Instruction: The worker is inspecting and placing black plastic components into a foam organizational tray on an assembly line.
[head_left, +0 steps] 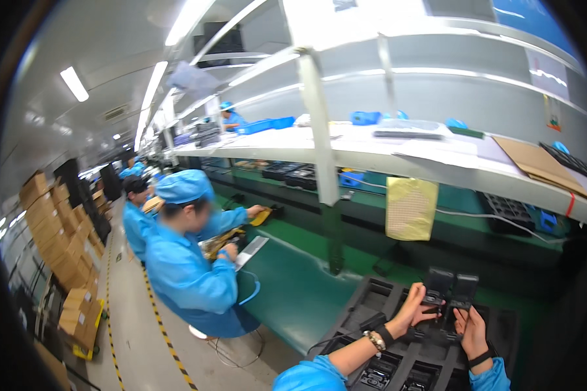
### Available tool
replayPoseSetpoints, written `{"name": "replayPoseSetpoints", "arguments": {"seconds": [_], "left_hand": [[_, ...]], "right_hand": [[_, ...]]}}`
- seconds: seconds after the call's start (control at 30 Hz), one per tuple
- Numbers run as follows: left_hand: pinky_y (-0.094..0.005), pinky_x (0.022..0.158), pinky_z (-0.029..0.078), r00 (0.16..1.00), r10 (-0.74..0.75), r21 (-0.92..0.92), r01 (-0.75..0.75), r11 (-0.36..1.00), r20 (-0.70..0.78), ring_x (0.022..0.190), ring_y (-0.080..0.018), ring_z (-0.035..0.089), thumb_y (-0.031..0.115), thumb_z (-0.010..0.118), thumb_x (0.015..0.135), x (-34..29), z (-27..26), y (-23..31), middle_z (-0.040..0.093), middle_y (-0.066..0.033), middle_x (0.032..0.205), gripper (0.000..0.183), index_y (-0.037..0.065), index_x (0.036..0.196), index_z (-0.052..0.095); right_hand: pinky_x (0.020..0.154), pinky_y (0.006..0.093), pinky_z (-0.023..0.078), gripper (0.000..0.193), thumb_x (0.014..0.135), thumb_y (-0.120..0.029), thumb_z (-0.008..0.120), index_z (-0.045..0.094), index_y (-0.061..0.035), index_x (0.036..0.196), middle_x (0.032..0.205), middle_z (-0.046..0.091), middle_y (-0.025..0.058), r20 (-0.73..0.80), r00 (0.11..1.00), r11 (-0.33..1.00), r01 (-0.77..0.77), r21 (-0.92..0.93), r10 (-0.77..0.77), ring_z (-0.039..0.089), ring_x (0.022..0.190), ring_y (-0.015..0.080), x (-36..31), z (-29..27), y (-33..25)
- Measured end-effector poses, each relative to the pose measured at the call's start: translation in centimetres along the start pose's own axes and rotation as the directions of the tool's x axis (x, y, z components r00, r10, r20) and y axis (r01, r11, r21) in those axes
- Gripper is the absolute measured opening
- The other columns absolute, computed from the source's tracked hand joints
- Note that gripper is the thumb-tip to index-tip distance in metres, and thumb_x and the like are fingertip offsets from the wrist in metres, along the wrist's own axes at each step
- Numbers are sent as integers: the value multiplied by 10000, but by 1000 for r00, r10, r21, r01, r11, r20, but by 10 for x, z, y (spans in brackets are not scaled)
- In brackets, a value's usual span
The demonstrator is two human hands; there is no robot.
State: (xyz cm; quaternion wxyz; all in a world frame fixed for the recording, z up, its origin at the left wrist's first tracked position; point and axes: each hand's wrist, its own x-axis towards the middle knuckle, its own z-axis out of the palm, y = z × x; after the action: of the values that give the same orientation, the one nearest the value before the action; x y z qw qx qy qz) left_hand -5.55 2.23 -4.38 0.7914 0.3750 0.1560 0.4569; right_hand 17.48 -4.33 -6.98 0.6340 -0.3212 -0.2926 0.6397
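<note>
At the lower right, both my hands are over a black compartment tray (375, 291). My left hand (411, 311) is closed on a black flat-topped device (439, 281), its fingers at the lower part. Beside it, my right hand (474, 331) grips a second black device (464, 290) of the same shape. Both devices stand upright, close together. Several similar black parts (376, 375) sit in the tray's near compartments. Black bands circle both my wrists, and a beaded bracelet (375, 340) is on the left one.
A green bench (293, 293) runs left, where a co-worker in blue (195, 267) handles things. A shelf (372, 156) spans above, with a post (323, 150) and a hanging yellow sheet (411, 208). Cardboard boxes (49, 221) are stacked across the striped aisle (134, 313).
</note>
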Motion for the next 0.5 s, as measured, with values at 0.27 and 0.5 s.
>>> {"name": "replayPoseSetpoints", "arguments": {"seconds": [0.27,0.5], "left_hand": [[-469,966,498,995,-98,-120,100,988,17,1182,-374,561,581,291,1013,2,-5,16,587,-198,1261,631,90,1377,448],[-531,979,471,991,-125,-243,112,963,-39,1241,-370,517,472,360,1034,7,1,7,536,-138,1329,472,138,1352,462]], "right_hand": [[883,308,492,314,1030,-253,470,516,-119,1310,1268,604,66,45,997,998,-60,34,58,562,1213,203,5,32,-12],[862,269,500,338,1048,-242,440,491,-92,1347,1271,583,42,10,996,994,-91,62,91,567,1190,173,-2,20,-14]]}}
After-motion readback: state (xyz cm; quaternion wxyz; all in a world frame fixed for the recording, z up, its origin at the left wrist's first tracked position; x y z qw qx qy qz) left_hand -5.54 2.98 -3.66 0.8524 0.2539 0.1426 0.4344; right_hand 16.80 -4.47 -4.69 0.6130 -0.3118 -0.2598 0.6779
